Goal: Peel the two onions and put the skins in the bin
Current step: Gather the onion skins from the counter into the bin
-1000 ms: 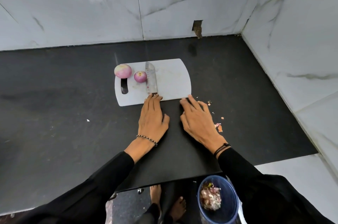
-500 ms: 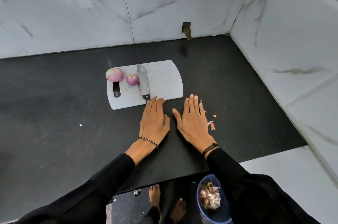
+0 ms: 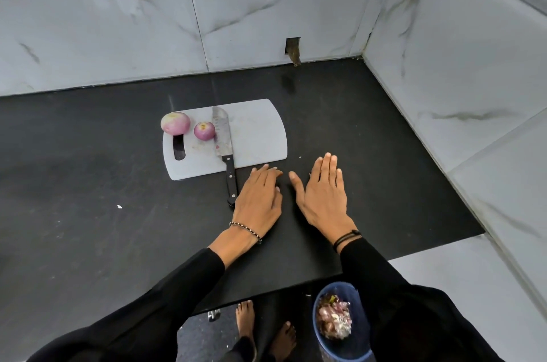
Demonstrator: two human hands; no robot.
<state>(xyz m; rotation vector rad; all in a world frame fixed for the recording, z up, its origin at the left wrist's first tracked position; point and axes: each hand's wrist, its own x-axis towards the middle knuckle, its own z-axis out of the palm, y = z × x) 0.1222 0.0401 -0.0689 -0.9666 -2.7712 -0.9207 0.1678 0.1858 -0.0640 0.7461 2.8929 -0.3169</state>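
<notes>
— Bin (image 3: 334, 286) nearest of all, blue, on the floor below the near edge of the tabletop (image 3: 88, 184). We see onion skins (image 3: 333, 321) heaped inside it and bare feet (image 3: 245, 320) just left of it.

— And above that, what do we make of the hands?

— Both lie palm down on the dark tabletop, in from its near edge. The left hand (image 3: 257, 199) has its fingers straight and together, with nothing in them. The right hand (image 3: 324, 196) is flat too, thumb spread wide, and it also holds nothing. We note a beaded bracelet (image 3: 245, 231) on the left wrist and a black band (image 3: 346, 237) on the right.

— Is the left hand touching the knife (image 3: 225, 148)?

— It sits right beside the end of the black handle; we cannot tell whether they meet. The handle runs over the near edge of the white cutting board (image 3: 257, 130), and the blade lies flat on the board.

— And the onions?

— Both are peeled and rest on the board's left part. The smaller onion (image 3: 204, 130) is just beside the blade. The larger onion (image 3: 175, 123) sits at the board's far left corner, at the far end of its handle slot.

— Beyond that we have only marble walls, with a small hole (image 3: 292, 49) near the tabletop's far edge.
</notes>
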